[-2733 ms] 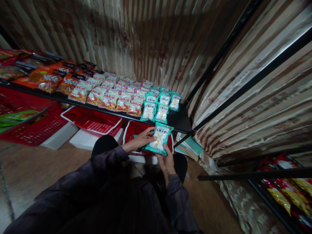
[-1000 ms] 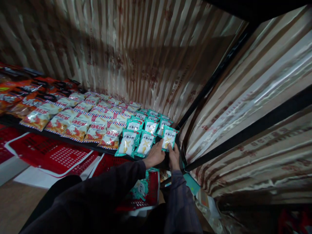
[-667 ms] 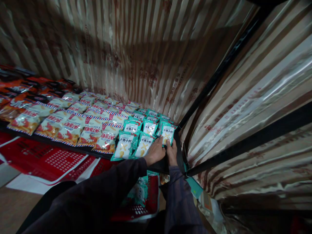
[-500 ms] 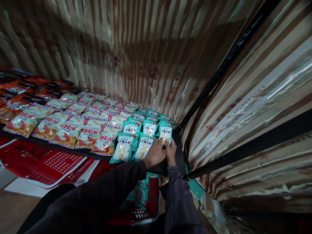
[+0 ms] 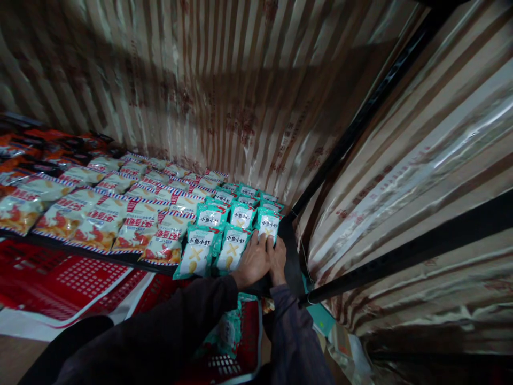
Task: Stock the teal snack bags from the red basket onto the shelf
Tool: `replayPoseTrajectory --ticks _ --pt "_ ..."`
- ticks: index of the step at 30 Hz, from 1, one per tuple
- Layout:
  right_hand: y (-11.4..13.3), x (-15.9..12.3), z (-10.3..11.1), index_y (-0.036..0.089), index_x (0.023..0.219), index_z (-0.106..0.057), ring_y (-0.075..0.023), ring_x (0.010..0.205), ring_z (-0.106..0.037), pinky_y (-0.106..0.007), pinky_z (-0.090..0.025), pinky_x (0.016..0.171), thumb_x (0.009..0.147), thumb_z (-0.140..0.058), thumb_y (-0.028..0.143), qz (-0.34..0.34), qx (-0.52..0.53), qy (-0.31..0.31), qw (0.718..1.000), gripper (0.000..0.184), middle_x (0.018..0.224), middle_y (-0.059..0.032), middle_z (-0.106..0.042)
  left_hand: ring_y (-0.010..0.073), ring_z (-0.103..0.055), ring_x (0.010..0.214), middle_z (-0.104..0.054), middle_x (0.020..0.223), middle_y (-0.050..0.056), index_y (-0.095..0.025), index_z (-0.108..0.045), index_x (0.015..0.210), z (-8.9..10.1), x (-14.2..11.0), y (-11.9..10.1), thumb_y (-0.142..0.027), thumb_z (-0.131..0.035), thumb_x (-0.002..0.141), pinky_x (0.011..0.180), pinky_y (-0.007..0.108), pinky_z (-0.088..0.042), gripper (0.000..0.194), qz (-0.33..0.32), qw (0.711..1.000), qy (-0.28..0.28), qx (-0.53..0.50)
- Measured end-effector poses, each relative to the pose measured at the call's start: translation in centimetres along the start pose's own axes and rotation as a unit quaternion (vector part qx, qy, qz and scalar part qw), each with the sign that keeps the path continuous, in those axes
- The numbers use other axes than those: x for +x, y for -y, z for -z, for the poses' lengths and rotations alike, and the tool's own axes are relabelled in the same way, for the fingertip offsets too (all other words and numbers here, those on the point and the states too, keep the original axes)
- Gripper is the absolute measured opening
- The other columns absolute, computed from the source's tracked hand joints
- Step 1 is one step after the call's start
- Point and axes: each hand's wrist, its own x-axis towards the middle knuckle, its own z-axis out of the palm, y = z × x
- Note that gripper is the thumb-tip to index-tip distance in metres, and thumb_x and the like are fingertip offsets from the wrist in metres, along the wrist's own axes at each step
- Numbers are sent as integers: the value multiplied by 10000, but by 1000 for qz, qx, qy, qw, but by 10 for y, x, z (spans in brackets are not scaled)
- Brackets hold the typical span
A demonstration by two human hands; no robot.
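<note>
My left hand (image 5: 255, 261) and my right hand (image 5: 276, 260) lie side by side at the shelf's front right. Their fingers are stretched forward onto the lower part of a teal-and-white snack bag (image 5: 268, 223); neither hand is wrapped around it. Part of that bag is hidden under the fingertips. Just left of my left hand, another teal snack bag (image 5: 232, 248) leans at the front of its row. Several more teal bags (image 5: 242, 215) stand in rows behind.
Cream snack bags (image 5: 136, 222) fill the shelf's middle, with orange-and-black bags (image 5: 24, 160) at far left. Red baskets (image 5: 86, 275) sit below; one holds teal bags (image 5: 229, 332). A black post (image 5: 340, 155) and bar (image 5: 401, 251) bound the right side, before striped sheeting (image 5: 248, 80).
The view has shifted slightly, so the shelf sits lower and further left. My fingers now lie flatter against the bag; both hands stay at the same bag.
</note>
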Motion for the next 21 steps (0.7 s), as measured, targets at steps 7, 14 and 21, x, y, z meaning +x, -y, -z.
replayPoseTrajectory --ticks 7,14,21 --pt "10 0 12 143 1133 -629 -263 1043 -620 -387 -441 930 910 -314 578 -31 80 29 996 583 1112 -154 -692 304 -319 1419 -466 1444 189 -73 -449 1384 -9 0 7 -119 -415 826 1152 445 -323 561 -42 997 -32 52" --pt "20 0 21 91 1321 -520 -314 1176 -578 -439 -402 1012 873 -357 628 -109 97 39 989 718 1273 -210 -616 317 -295 1426 -415 1451 269 40 -386 1386 -23 1 19 -84 -403 806 1151 456 -331 594 -82 993 -54 69" --pt "23 13 25 132 1391 -469 -320 1285 -501 -445 -362 1073 831 -406 682 -159 129 51 978 787 1382 -178 -544 312 -316 1415 -389 1499 192 -79 -437 1394 -13 -3 22 -75 -414 824 1113 502 -349 571 -141 973 -115 139"
